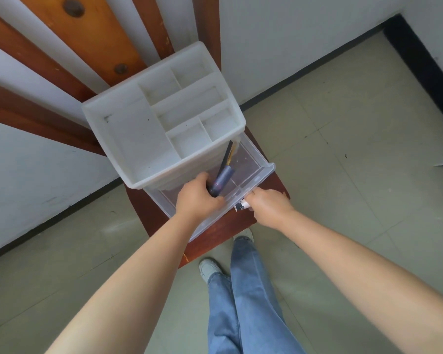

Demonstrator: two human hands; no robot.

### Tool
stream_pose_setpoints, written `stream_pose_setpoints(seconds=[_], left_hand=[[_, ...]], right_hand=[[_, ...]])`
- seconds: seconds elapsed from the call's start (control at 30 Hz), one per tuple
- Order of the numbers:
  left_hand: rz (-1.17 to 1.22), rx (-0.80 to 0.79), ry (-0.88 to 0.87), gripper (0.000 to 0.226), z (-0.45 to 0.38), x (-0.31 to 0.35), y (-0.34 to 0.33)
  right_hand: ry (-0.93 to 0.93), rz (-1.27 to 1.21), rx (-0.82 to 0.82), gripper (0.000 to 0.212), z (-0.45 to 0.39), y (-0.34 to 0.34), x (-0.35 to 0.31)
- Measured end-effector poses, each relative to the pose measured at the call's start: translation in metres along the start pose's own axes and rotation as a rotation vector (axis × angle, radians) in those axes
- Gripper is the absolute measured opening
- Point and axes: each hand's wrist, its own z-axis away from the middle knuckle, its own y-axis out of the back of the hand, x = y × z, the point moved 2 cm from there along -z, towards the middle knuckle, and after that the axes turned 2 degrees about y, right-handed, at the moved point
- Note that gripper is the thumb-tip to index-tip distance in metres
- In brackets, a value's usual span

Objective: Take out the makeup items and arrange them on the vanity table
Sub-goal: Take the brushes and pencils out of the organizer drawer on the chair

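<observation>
Our left hand [198,198] curls round dark makeup sticks [221,178] in the clear plastic drawer [256,172], right hand [267,204] pinches a small white tube [241,206] at its front; overpulling risks spilling.

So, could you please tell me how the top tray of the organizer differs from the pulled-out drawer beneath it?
The top tray is opaque white plastic; the drawer is clear. The tray is split into several compartments, all empty, while the drawer holds long dark makeup items, gripped by the left hand. The right hand grips only the drawer's front. Both are plastic parts of one organizer.
</observation>
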Motion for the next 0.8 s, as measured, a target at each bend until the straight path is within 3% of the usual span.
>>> stream_pose_setpoints(seconds=[0.13,0.23,0.43,0.6,0.8], left_hand=[[-0.152,0.159,-0.061,0.019,-0.021,0.024,-0.003],[-0.355,0.109,-0.113,0.03,-0.03,0.026,-0.014],[-0.455,0.08,-0.268,0.019,-0.029,0.031,-0.026],[-0.508,0.064,-0.228,0.018,-0.028,0.03,-0.023],[-0.672,0.017,-0.338,0.025,-0.026,0.033,-0.023]], right_hand=[[0.051,0.038,0.015,0.049,-0.001,-0.002,0.003],[0.091,0.071,0.024,0.049,-0.002,-0.001,0.006],[0.138,0.076,0.01,0.047,-0.005,-0.003,0.011],[0.146,0.068,0.02,0.046,-0.004,-0.003,0.011],[0.14,0.065,0.033,0.044,-0.005,-0.005,0.011]])
